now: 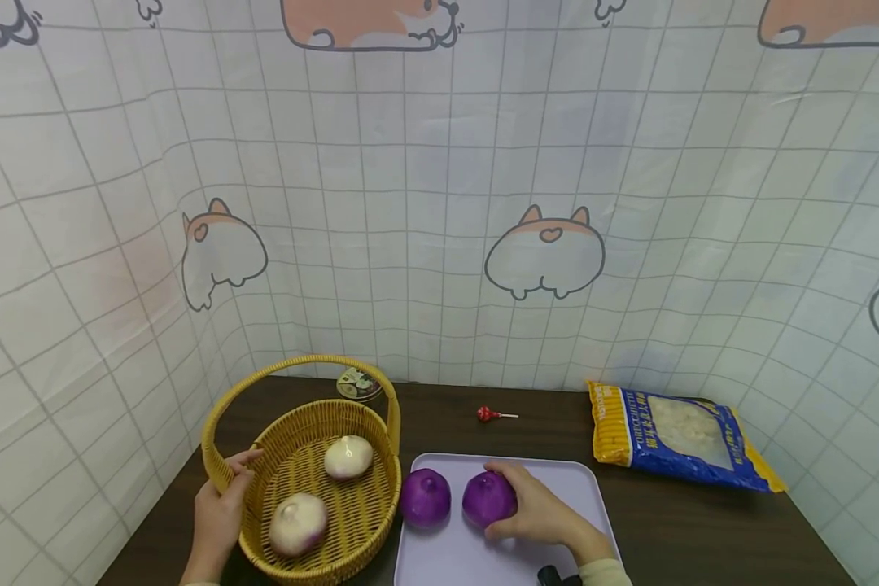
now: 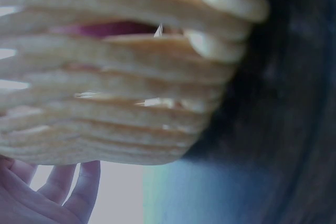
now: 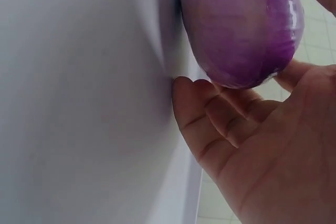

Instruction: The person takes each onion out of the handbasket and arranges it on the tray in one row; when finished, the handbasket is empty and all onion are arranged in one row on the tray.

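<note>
Purple and glossy, one onion (image 1: 486, 498) lies at the lower centre of the head frame, over the lilac tray (image 1: 447, 561), in the grasp of the right hand (image 1: 533, 506): thumb on its near side, fingers round its far side. A second purple onion (image 1: 426, 498) is just left of it on the tray, untouched. At lower left, the left hand (image 1: 218, 511) touches the rim of the yellow wicker basket (image 1: 293, 443) beside the foot of its handle; I can't tell whether it pinches the rim or merely steadies it. Inside lie two white garlic bulbs (image 1: 299, 525), tinged purple.

I'd judge the step in hand to be picking up the onion; whether it has left the tray is unclear. If it is bound for the basket, the next move calls for a lift above the rim and a leftward carry, clear of its neighbour, with the basket held steady.
</note>
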Tool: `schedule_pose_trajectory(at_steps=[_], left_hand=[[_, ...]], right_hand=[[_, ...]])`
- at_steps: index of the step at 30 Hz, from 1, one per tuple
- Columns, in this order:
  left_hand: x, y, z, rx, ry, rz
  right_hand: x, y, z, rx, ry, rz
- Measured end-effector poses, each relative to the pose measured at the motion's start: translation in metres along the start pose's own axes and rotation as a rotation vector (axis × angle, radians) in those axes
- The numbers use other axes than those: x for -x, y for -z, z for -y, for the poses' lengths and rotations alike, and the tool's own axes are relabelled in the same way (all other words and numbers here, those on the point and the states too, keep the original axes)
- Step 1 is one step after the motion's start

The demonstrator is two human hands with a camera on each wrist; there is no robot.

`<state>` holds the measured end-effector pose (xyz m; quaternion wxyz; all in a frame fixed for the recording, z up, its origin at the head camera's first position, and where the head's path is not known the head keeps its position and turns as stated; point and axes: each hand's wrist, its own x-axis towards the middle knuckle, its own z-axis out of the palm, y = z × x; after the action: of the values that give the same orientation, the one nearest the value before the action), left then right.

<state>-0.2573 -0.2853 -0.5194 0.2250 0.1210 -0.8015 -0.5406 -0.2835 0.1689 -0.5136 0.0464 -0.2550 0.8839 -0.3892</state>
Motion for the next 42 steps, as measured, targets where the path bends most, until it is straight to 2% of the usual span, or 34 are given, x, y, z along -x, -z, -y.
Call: schedule_pose_trajectory(at_steps=[12, 17, 30, 42], left_hand=[[0.000, 0.001, -0.001, 0.003, 0.009, 0.004], [0.001, 0.001, -0.002, 0.006, 0.003, 0.003], [0.001, 0.001, -0.003, 0.008, 0.004, 0.007], [0.000, 0.000, -0.002, 0.012, 0.009, 0.019]], right_hand=[[0.001, 0.006, -0.002, 0.011, -0.008, 0.011], [0.000, 0.005, -0.003, -0.015, -0.015, 0.003], [-0.003, -0.002, 0.001, -0.027, 0.036, 0.016], [-0.004, -0.006, 0.003, -0.027, 0.029, 0.020]])
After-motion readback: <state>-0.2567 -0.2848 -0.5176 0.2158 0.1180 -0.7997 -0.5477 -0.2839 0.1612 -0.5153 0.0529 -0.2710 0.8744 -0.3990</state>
